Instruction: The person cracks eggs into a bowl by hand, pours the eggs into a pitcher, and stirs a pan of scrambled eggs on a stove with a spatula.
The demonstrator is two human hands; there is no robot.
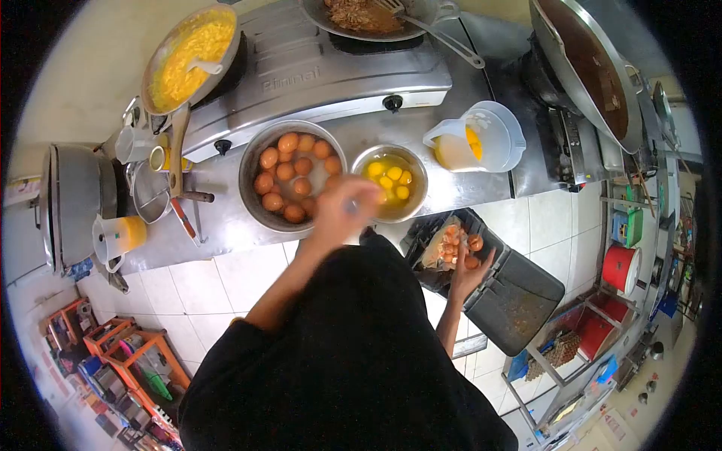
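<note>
My left hand is smeared by motion between two bowls, and its fingers cannot be made out. On its left a metal bowl holds several brown eggs. On its right a smaller metal bowl holds several raw yolks in clear egg white. Over the open black bin, my right hand has its fingers spread. Brown eggshells are close to those fingers, apparently loose. More shells lie in the bin on pale waste.
A translucent jug with yellow liquid stands right of the yolks. Behind is a gas stove with a pan of scrambled egg and a pan of brown food. Another jug stands left; a large pot sits right.
</note>
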